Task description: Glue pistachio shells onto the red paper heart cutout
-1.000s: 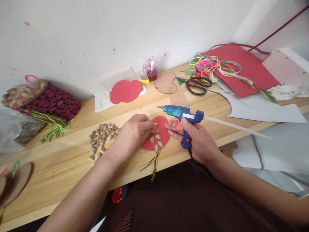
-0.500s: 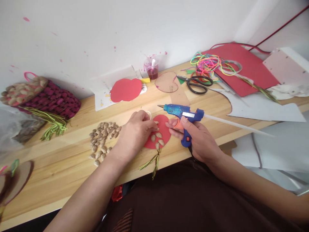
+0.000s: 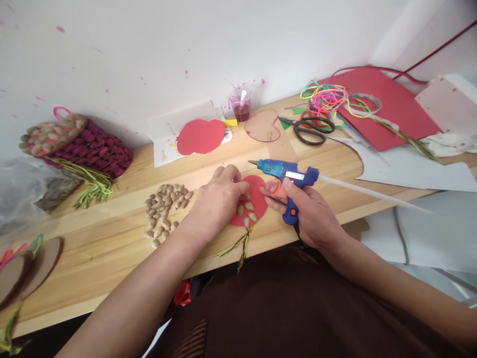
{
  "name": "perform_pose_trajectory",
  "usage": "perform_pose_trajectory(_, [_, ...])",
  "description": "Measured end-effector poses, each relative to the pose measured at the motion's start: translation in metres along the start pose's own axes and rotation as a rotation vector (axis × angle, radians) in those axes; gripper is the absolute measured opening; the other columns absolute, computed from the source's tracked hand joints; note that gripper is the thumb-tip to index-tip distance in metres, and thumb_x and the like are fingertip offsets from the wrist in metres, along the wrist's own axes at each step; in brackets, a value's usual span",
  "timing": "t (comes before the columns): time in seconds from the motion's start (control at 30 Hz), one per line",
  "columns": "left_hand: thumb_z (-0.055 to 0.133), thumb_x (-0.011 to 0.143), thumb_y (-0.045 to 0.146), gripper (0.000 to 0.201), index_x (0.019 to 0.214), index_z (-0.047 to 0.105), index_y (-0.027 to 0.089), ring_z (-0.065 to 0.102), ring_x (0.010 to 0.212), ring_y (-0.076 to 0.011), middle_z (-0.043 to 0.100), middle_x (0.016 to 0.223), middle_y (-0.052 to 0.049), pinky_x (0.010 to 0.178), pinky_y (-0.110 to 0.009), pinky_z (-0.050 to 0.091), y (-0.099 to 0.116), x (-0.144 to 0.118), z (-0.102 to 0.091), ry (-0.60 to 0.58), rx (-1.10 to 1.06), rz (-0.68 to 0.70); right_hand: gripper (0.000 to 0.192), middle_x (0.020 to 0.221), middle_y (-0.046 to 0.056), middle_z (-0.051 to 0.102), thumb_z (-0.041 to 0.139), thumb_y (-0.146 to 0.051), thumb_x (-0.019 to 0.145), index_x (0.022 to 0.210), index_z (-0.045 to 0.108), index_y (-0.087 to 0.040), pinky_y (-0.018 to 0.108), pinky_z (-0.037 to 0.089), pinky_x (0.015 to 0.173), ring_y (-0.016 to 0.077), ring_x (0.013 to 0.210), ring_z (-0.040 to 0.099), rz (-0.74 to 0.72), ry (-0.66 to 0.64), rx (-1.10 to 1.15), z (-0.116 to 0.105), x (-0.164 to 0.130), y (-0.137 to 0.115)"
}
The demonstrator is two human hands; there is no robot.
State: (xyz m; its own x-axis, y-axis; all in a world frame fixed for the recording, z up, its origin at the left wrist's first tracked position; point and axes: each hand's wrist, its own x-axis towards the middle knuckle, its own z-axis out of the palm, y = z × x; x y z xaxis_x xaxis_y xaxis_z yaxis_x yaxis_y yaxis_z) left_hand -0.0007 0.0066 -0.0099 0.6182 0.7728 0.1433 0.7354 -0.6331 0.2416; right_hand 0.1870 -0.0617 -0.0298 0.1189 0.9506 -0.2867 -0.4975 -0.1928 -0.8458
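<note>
So, the round red paper cutout [image 3: 257, 196] is lying on the wooden surface [image 3: 93, 243], carrying tan nutshells [image 3: 253, 217]; the left hand [image 3: 218, 199] is curling over it, grip hidden; the right hand [image 3: 313, 211] is clamping a blue glue gun [image 3: 278, 170], nozzle [image 3: 254, 162] best pointing clear of fingers.

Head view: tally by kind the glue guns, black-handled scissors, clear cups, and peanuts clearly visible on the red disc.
Glue gun, in the right hand: 1
Black-handled scissors: 1
Clear cup: 1
Peanuts on the red disc: 4; the left hand may hide others
Total: 7
</note>
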Motion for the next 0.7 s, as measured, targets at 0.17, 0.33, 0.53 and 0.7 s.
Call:
perform_pose_trajectory(0.17, [0.059, 0.093, 0.026, 0.015, 0.078, 0.060, 0.022, 0.053, 0.097, -0.0248, 0.054, 0.101, -0.006, 0.056, -0.027, 0.036, 0.002, 0.003, -0.004, -0.045, 0.041, 0.003, 0.029, 0.097, 0.005, 0.074, 0.077, -0.050, 0.082, 0.088, 0.074, -0.021, 0.039, 0.059, 0.096, 0.0241, 0.105, 0.072, 0.021, 0.011, 0.027, 0.002, 0.000, -0.002])
perform_pose_trajectory(0.33, [0.056, 0.094, 0.026, 0.019, 0.076, 0.056, 0.021, 0.054, 0.090, -0.0221, 0.055, 0.099, -0.006, 0.053, -0.026, 0.034, 0.003, 0.005, -0.005, -0.060, 0.003, -0.047, 0.031, 0.096, 0.005, 0.074, 0.079, -0.050, 0.080, 0.088, 0.075, -0.021, 0.039, 0.058, 0.097, 0.0244, 0.105, 0.073, 0.016, 0.009, 0.036, 0.002, 0.001, -0.002])
perform_pose_trajectory(0.53, [0.060, 0.091, 0.026, 0.014, 0.078, 0.062, 0.021, 0.054, 0.096, -0.0247, 0.054, 0.101, -0.006, 0.054, -0.026, 0.033, 0.008, 0.005, -0.011, -0.099, 0.093, -0.003, 0.031, 0.097, 0.005, 0.075, 0.078, -0.051, 0.080, 0.089, 0.072, -0.022, 0.039, 0.060, 0.092, 0.0237, 0.101, 0.073, 0.014, 0.008, 0.022, 0.001, 0.002, -0.001])
perform_pose_trajectory(0.7, [0.059, 0.090, 0.025, 0.013, 0.081, 0.067, 0.021, 0.054, 0.101, -0.0271, 0.055, 0.104, -0.008, 0.059, -0.029, 0.040, 0.010, 0.007, -0.009, -0.121, 0.098, -0.010, 0.033, 0.094, 0.004, 0.074, 0.079, -0.053, 0.078, 0.088, 0.071, -0.022, 0.038, 0.060, 0.089, 0.0230, 0.097, 0.075, -0.001, 0.010, 0.006, 0.002, 0.003, -0.002])
